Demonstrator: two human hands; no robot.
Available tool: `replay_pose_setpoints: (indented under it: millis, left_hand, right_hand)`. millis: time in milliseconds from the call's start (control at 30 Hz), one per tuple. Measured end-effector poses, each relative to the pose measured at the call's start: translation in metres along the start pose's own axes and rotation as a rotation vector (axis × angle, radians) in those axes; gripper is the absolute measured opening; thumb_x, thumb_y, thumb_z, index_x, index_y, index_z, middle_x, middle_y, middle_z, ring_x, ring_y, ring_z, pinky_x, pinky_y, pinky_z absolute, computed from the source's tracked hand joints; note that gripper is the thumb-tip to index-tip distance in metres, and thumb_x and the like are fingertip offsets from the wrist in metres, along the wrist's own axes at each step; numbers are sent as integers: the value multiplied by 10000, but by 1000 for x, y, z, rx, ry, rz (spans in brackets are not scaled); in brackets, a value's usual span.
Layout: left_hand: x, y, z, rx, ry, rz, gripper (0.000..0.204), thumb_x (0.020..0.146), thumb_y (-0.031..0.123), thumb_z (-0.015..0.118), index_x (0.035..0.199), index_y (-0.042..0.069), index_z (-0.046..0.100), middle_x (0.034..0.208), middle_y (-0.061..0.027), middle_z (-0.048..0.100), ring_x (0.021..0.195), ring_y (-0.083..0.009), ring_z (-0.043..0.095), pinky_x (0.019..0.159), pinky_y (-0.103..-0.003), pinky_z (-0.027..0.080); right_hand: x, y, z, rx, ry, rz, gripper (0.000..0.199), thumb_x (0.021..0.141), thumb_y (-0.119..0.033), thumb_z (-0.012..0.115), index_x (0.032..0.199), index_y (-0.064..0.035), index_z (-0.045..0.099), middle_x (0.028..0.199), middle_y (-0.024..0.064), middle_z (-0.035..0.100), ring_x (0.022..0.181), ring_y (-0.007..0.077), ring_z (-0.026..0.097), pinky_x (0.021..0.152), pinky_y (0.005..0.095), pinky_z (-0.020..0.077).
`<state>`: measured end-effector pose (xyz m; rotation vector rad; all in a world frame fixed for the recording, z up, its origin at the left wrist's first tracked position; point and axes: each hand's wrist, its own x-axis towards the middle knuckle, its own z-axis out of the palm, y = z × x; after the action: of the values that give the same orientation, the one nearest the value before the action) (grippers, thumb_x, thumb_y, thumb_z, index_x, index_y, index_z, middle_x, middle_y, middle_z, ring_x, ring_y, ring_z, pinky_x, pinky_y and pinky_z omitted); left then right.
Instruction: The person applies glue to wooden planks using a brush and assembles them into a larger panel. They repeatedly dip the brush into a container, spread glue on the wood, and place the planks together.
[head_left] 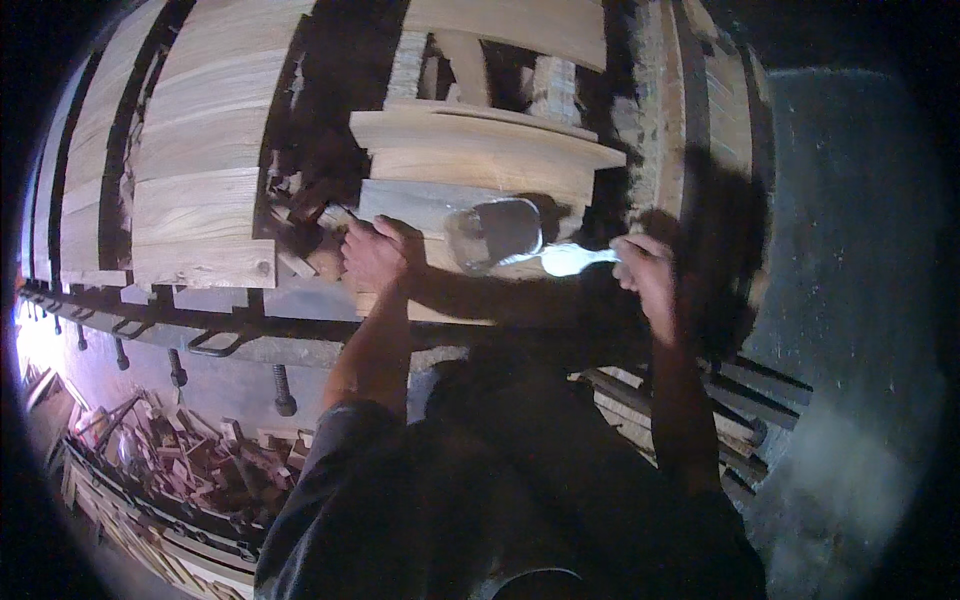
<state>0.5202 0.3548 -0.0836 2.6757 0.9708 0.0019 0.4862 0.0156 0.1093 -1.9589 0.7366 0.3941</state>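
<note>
Around me the largest thing is a grey surface (850, 280) running down my right side, beyond the wood. Columns of pale boards (205, 150) fill the left, split by a dark gap, and in front of me a broken stack of boards (490, 165) lies crosswise, its upper pieces overhanging those nearer me. Rough-edged timber (655, 100) stands along its right. Near left, below the bench, is a heap of wood scraps (190, 460); near right, dark bars (765, 385) jut outward past my arm.

For edges, a metal rail (300, 348) crosses between my body and the boards, with bolts (285, 390) hanging below it on the left. A dark gap opens between the left columns and my stack, cluttered with small offcuts (325, 262) just left of my left hand (378, 255). That hand's fingers are bent at the stack's left edge; I cannot tell whether they grip anything. My right hand (645, 268) is closed around the white handle of a tool (575, 259), its rounded head pointing left over the nearest boards
</note>
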Motion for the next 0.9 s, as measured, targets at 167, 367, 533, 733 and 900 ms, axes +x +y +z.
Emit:
replay_pose_setpoints:
  millis: [167,367,533,733,900]
  left_hand:
    - [2,-8,6,-44,67,54,538,889,425,470,1195,-10,552,993,-209,632,962,-381,581,815,-498,460]
    - [5,-11,8,-9,27,36,508,894,410,473,1184,1,553,978,-199,634,953,-374,587,807,-489,466]
    - [5,-9,5,-17,31,14,500,891,401,476,1184,1,543,973,-189,630,958,-370,586,794,-486,469]
    - [6,-7,-4,-66,-2,30,474,885,375,481,1176,3,528,960,-193,610,954,-380,572,811,-497,459]
    - [5,-4,-11,-148,21,26,462,886,365,472,1156,-7,518,971,-209,595,962,-394,551,839,-499,446]
  right_hand:
    - [1,12,-17,569,-146,-79,241,964,-213,526,1063,-11,613,632,39,520,530,121,483,487,261,376]
    - [4,-83,50,708,-47,-283,184,950,-145,572,1090,-38,623,812,32,571,678,114,509,581,278,379]
    - [17,-162,123,188,68,-550,165,901,-101,643,1051,-42,675,845,15,610,700,94,542,623,254,431]
    - [32,-201,197,-128,132,-774,139,837,-96,674,965,-44,691,874,157,686,833,244,657,785,343,496]
    - [49,-201,223,-173,122,-906,130,816,-85,672,936,-42,697,875,129,693,822,259,656,786,339,491]
